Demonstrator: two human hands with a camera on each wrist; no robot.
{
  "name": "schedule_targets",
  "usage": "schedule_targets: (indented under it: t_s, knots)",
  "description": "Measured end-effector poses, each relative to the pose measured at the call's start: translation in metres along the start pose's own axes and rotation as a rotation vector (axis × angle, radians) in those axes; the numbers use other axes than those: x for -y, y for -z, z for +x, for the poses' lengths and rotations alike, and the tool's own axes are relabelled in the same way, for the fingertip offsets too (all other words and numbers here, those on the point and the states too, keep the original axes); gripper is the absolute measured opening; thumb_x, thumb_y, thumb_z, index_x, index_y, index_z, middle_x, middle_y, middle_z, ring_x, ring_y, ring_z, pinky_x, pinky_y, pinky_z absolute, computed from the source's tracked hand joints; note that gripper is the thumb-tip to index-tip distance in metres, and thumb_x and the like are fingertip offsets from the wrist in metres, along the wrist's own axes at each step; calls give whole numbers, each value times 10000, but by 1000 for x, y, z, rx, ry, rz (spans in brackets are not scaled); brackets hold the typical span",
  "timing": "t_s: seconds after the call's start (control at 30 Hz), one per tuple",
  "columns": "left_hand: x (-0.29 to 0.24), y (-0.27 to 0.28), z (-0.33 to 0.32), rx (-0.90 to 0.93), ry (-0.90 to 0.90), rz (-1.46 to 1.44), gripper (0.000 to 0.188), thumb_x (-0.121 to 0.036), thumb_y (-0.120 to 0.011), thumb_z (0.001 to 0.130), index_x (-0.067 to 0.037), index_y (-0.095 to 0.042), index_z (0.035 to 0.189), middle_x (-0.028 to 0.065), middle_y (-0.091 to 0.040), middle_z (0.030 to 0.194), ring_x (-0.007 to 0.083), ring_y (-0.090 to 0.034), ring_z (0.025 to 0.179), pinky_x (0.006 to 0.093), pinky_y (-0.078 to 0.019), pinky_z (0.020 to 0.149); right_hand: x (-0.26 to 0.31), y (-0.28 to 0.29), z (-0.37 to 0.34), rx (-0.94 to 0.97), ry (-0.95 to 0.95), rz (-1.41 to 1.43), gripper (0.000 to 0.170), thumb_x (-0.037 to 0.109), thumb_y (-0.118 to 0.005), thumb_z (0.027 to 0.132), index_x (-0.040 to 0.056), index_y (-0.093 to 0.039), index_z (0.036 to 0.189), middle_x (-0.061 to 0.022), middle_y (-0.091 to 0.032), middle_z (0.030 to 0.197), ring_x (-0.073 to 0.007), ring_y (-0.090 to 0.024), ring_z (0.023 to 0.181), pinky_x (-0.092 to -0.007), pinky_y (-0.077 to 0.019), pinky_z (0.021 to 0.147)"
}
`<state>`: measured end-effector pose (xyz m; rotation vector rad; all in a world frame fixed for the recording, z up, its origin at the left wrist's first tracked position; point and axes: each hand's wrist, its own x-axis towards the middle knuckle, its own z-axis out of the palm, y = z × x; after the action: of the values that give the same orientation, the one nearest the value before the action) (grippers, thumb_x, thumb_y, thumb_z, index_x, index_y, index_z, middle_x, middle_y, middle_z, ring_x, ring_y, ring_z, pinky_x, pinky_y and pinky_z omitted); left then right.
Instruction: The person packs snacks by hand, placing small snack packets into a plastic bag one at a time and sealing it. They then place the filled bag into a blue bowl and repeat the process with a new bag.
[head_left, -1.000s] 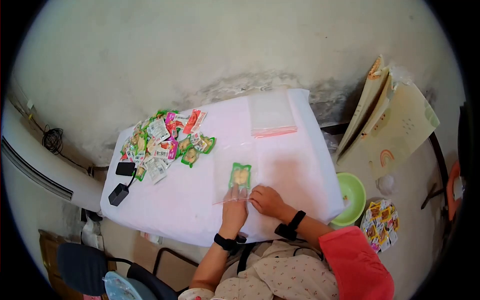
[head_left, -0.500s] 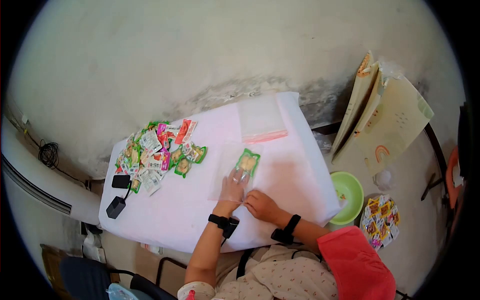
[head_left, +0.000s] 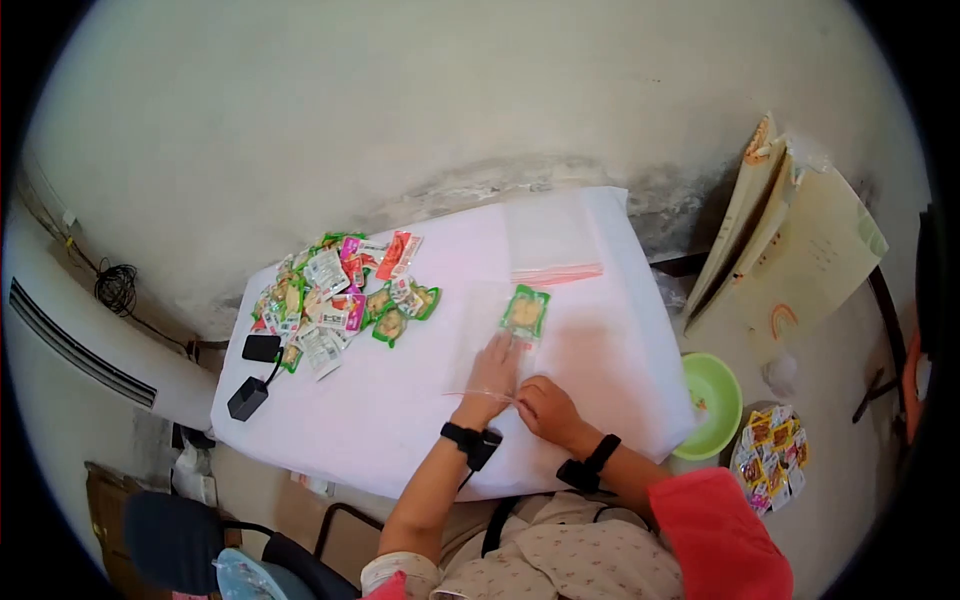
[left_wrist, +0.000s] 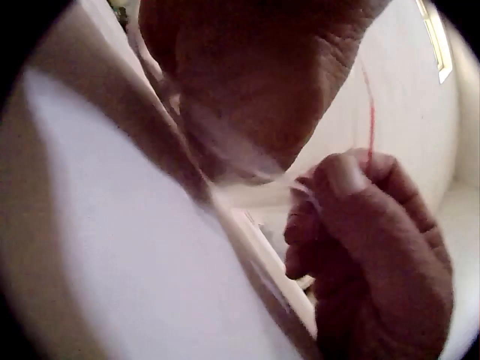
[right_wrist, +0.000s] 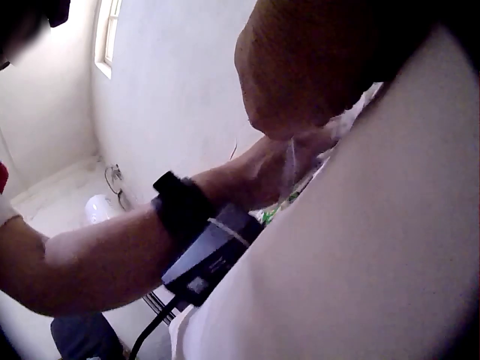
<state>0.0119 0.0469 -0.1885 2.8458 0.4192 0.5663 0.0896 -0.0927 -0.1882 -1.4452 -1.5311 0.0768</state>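
My left hand [head_left: 493, 368] reaches through the mouth of a clear zip bag [head_left: 474, 345] lying on the white-covered table. Its extended fingers lie at the lower end of a green-edged snack packet [head_left: 525, 312] with pale, round pieces showing, inside the bag. The right hand [head_left: 548, 408] pinches the bag's edge beside the left wrist. In the left wrist view, the right thumb and fingers [left_wrist: 345, 176] grip the clear film near its red zip line [left_wrist: 371, 112]. The left fingertips are hidden in both wrist views.
A pile of mixed snack packets [head_left: 325, 275] lies on the table's left, near a black device [head_left: 248, 398] with a cable. A stack of clear bags [head_left: 552, 235] lies at the back right. On the floor at right are a green basin [head_left: 727, 385] and more packets [head_left: 772, 455].
My left hand and the green-edged packet have moved farther into the bag, away from my body. The right hand stays at the bag's mouth, and the view has shifted slightly.
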Motion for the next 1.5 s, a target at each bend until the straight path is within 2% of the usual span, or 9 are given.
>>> schedule_targets:
  t_s: [0.17,0.27,0.33,0.57,0.67,0.87,1.0,1.1,1.5]
  knots:
    - [-24,41,-62,139,-49,-122,310,-64,-512,804,-4,-579,1100,212,-548,1153,370,-489,1106,410,-409,902,4,5,-1,-41,-94,-23,104,68,-629,724,68,-543,783,-102,-542,841,-281,-540,791,-357,-466,660]
    - [-21,89,-78,305,171,-596,265,-167,-497,885,-11,-578,1083,202,-557,1159,328,-519,1091,385,-421,911,6,5,1,-76,-58,-54,103,68,-635,720,75,-549,777,-89,-546,825,-263,-547,777,-345,-468,644]
    - [4,112,-78,130,422,-765,250,-191,-485,907,-31,-592,1067,185,-591,1095,328,-548,1043,355,-437,895,9,7,2,-68,-60,-55,104,69,-638,717,77,-550,771,-84,-547,818,-256,-551,772,-342,-469,640]
    - [121,96,-10,-227,285,383,493,-81,-596,741,-74,-481,1221,198,-399,1318,379,-417,1145,449,-367,947,6,6,4,-64,-49,-52,99,66,-638,702,81,-553,751,-79,-550,800,-249,-563,760,-331,-478,641]
    - [140,90,15,-179,488,440,581,-81,-606,725,-104,-427,1277,193,-358,1355,373,-434,1120,459,-378,923,2,6,3,-84,-10,-69,100,63,-637,695,82,-554,748,-76,-550,783,-246,-567,753,-329,-481,633]
    - [184,87,15,-412,479,413,201,-72,-541,767,-72,-672,919,157,-620,1000,332,-551,932,400,-436,810,3,8,3,-140,-24,-38,107,57,-638,686,83,-553,745,-68,-555,766,-243,-571,728,-333,-482,623]
    - [191,110,-7,-721,698,-81,137,-89,-531,834,-41,-629,917,106,-634,809,257,-602,695,325,-501,657,2,7,4,-121,-34,-40,109,53,-637,686,83,-553,748,-72,-559,764,-247,-570,718,-335,-481,612]
    - [181,123,-34,-902,908,-1151,122,-88,-477,898,-45,-551,985,68,-617,846,151,-592,624,228,-496,515,8,10,8,-160,-52,-38,120,41,-637,686,78,-542,748,-82,-549,749,-257,-564,701,-337,-476,593]
    - [3,101,-151,-726,1015,-2093,198,-61,-437,899,45,-514,1047,145,-599,1020,235,-607,926,337,-522,806,9,10,5,-115,-71,24,87,69,-627,734,68,-545,763,-81,-532,742,-261,-548,679,-344,-453,585]
